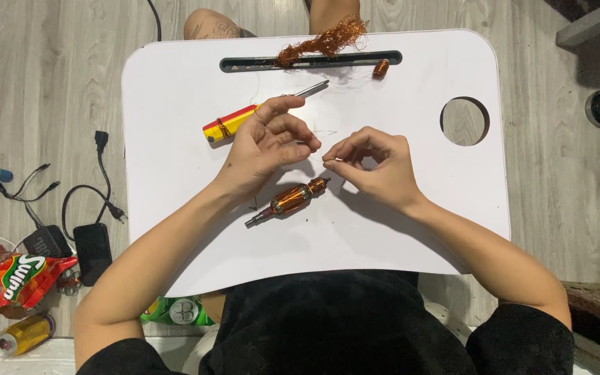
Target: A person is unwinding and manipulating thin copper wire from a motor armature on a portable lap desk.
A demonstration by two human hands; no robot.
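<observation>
black cloth of my shirt (342, 326) fills the bottom edge, and both forearms run up from it onto the white lap tray (175, 139).

left hand (269, 142): fingers curled in, thumb and fingertips pinched together at the inner side, toward the right hand. index finger bent over the top. a turn of copper wire looks looped round one finger near the knuckle. palm faces down and slightly right, wrist resting on the tray.

right hand (376, 163): thumb and index tip closed on something very fine, probably a thin strand of wire (317, 154); the strand itself is nearly too thin to see. other fingers folded loosely. wrist on the tray, hand angled toward the left one. the two pinches sit just beside each other, a small gap between.

motor armature (289, 199): copper-wound, on a steel shaft, lying tilted on the tray just below both hands, its upper end close under the pinch point, not touching either hand as far as i can tell.

screwdriver (244, 119): yellow and red handle, metal tip, lies on the tray behind the left hand, partly covered by the fingers.

tangle of copper wire (324, 42) sits on the tray's far slot (244, 64), a small copper coil (381, 68) at the slot's right end. round hole (464, 121) at the tray's right.

floor at left: snack bag (12, 278), can (23, 335), black charger and cables (92, 243).
</observation>
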